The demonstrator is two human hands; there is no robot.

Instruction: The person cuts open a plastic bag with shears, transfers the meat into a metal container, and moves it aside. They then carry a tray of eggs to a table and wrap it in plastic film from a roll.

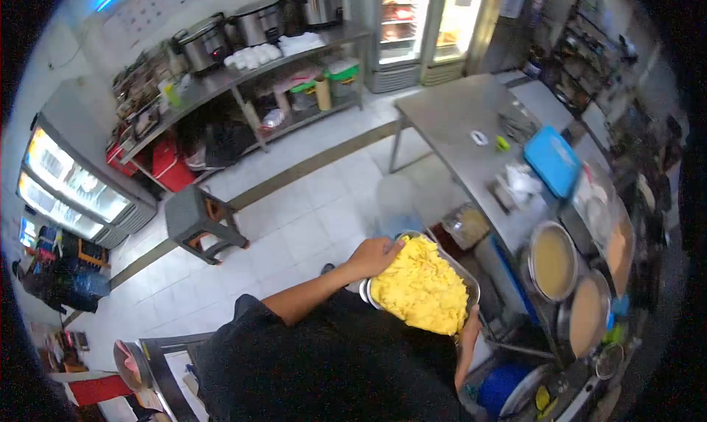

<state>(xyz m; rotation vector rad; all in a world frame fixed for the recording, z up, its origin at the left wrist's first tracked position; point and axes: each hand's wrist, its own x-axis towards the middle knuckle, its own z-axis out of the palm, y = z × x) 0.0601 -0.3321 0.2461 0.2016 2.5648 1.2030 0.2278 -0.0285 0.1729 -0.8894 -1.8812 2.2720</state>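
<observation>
A metal tray (475, 280) heaped with yellow food (420, 286) is held in front of my body, above the floor. At its upper left edge, my left hand (374, 258) grips the rim, with the fingertips against the food. On the right side, my right hand (471, 326) holds the tray's lower right edge, its fingers partly hidden by the tray. Another round metal rim (366, 293) shows at the left, beside or under the tray; which of these I cannot tell.
A steel table (456, 120) stands ahead right, bearing a blue lid (552, 160). Pots of pale liquid (554, 263) are at the right. A grey stool (202, 219) stands left on the tiled floor. Rice cookers (258, 24) line the far counter.
</observation>
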